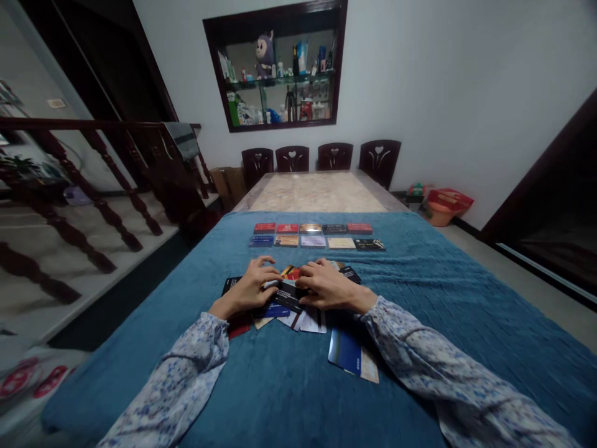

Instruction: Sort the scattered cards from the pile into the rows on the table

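Observation:
A loose heap of cards lies face up and face down on the blue cloth, with a black card (288,296) on top. My left hand (254,283) rests on the heap's left side, thumb and fingers apart, touching the black card's left end. From the right, my right hand (325,283) lies over the cards with bent, parted fingers near the black card's other end. Beneath them show a blue card (278,310), white cards (313,321) and a red card (239,328). Closer to me, a blue card with a pale stripe (345,351) overlaps a beige card (370,366) beside my right sleeve.
Two rows of card stacks stand beyond my hands, including a red stack (265,228) and a black stack (369,244). The blue cloth (420,292) is wrinkled at right. Dark chairs (292,159) line the marble table's (321,190) far end.

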Available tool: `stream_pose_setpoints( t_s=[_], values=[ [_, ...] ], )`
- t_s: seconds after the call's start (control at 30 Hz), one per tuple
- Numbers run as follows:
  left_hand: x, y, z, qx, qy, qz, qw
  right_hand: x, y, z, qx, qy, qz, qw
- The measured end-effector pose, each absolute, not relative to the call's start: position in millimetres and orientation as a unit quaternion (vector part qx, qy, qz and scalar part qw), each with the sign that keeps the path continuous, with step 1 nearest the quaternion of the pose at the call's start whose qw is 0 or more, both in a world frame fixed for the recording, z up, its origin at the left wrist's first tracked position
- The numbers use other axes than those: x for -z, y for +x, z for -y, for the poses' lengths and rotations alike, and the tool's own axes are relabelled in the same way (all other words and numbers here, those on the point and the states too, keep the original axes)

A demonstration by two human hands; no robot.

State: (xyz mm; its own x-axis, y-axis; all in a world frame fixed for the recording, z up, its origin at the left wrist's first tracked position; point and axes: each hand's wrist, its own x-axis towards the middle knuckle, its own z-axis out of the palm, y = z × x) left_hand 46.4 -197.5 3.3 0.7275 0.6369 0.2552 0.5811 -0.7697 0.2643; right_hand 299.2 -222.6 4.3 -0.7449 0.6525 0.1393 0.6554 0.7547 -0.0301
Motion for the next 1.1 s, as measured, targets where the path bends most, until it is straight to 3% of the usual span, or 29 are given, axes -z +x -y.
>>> stream_pose_setpoints(
  t_s=[0.63,1.1],
  values=[
    [-1,47,202,-0.109,0.937,-0.312,0.113,1,294,226,0.005,-0.289,0.954,0.077],
    [7,48,205,-0.248,0.937,-0.222,0.105,-5,306,223,-0.024,-0.283,0.952,0.117]
  ],
)
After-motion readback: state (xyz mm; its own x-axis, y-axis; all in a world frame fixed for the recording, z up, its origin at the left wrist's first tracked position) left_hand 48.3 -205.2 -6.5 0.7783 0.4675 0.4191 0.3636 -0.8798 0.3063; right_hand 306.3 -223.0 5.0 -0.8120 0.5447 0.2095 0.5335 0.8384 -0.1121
